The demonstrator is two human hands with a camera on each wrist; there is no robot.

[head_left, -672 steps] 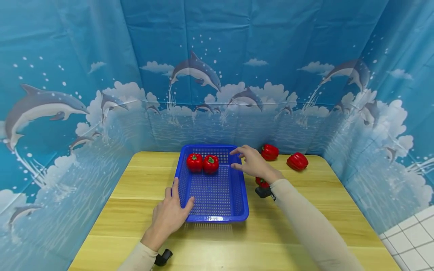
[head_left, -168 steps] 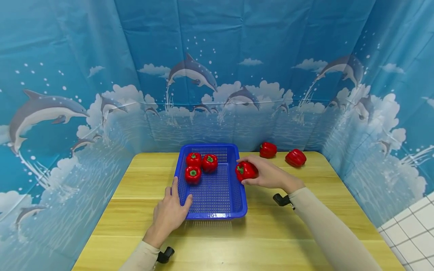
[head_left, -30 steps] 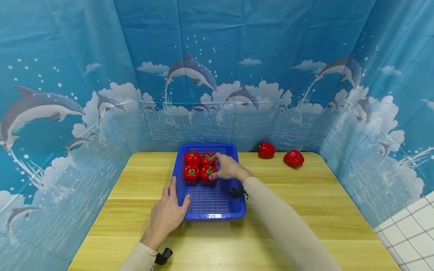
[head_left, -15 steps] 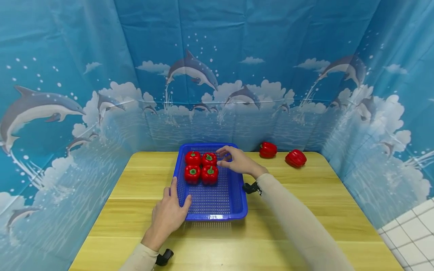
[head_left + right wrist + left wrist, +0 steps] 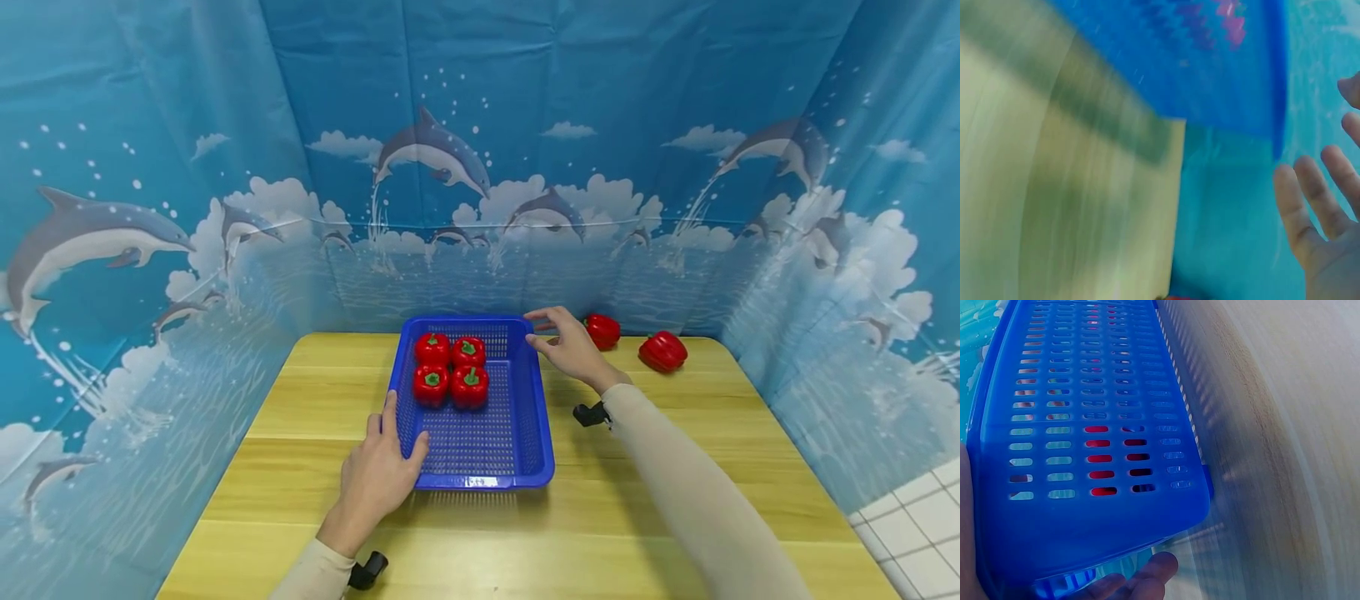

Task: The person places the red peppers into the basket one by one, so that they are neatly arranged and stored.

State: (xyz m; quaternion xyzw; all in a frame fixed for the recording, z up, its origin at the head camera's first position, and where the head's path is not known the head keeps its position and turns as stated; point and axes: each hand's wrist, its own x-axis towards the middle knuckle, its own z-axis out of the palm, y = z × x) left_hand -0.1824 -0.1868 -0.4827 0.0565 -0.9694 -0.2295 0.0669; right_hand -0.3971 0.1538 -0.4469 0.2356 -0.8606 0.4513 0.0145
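A blue plastic basket (image 5: 480,482) with slotted walls sits on the table. Several red bell peppers (image 5: 469,387) with green stems stand grouped in two rows toward its back left. My left hand (image 5: 380,471) rests at the basket's left front rim, index finger straight along the edge and thumb over the inside; the left wrist view has its fingertips (image 5: 1161,567) beside the slotted wall. Empty, with fingers spread, my right hand (image 5: 572,346) hovers by the basket's back right corner. Just beyond it lies a loose bell pepper (image 5: 602,332), partly hidden by that hand.
Another loose bell pepper (image 5: 663,352) lies on its side near the back right of the wooden table (image 5: 645,483). A blue dolphin-print curtain (image 5: 480,275) hangs behind the table and along both sides. White tiles (image 5: 911,517) show at lower right.
A fourth pepper has joined those in the basket, set down by my right hand. That hand has then let go and moved right, out past the rim. My left hand has stayed put.
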